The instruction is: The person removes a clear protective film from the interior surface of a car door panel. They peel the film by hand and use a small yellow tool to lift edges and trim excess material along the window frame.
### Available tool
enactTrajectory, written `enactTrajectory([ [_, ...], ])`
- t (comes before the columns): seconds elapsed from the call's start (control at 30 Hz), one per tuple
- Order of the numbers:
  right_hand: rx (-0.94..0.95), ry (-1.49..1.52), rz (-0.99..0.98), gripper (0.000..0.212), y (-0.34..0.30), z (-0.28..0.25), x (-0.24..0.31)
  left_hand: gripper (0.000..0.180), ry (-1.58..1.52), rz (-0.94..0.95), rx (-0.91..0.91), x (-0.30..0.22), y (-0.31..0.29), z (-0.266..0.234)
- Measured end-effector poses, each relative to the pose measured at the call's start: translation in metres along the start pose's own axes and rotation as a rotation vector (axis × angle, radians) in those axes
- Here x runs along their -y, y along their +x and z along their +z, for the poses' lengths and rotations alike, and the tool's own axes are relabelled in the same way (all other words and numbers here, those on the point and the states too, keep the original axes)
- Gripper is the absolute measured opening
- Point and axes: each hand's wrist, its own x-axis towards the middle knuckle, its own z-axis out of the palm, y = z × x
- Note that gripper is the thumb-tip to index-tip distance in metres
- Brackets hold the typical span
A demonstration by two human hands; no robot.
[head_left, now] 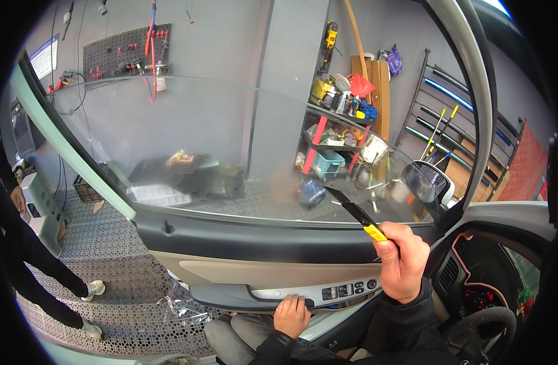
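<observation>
In my right hand (403, 261) is a utility knife (371, 229) with a yellow and black body. The fist closes round its lower end, and its dark blade end points up and left before the car window glass (230, 152). Whether the tip touches the glass I cannot tell. My left hand (292, 315) lies lower down, its fingers hooked over the edge of the door armrest (224, 296), left of the window switches (343, 292). The door panel (230, 243) stretches across below the glass.
A side mirror (424, 181) and the steering wheel (492, 322) are at the right. Beyond the glass stands a cluttered shelf (318, 131), with a rack of rolls (455, 121) further right. Another person in dark trousers (53, 292) stands at the left on perforated floor mats (126, 304).
</observation>
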Motion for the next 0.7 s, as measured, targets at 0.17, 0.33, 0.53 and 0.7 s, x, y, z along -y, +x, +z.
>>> enactTrajectory([
  [0.17,-0.051,-0.090,-0.032,0.017,0.005,-0.009,-0.002,0.035,0.009,0.028,-0.023,0.001,0.001,0.001],
  [0.33,-0.189,-0.168,-0.092,0.022,0.021,-0.015,-0.004,0.036,0.017,0.027,-0.027,0.002,0.001,0.001],
  [0.53,-0.058,-0.593,-0.343,0.022,0.063,-0.037,0.002,0.036,0.005,0.038,-0.011,0.004,0.002,0.001],
  [0.7,-0.004,-0.674,-0.342,0.024,0.083,-0.031,0.009,0.035,0.018,0.032,-0.003,0.005,0.005,-0.002],
])
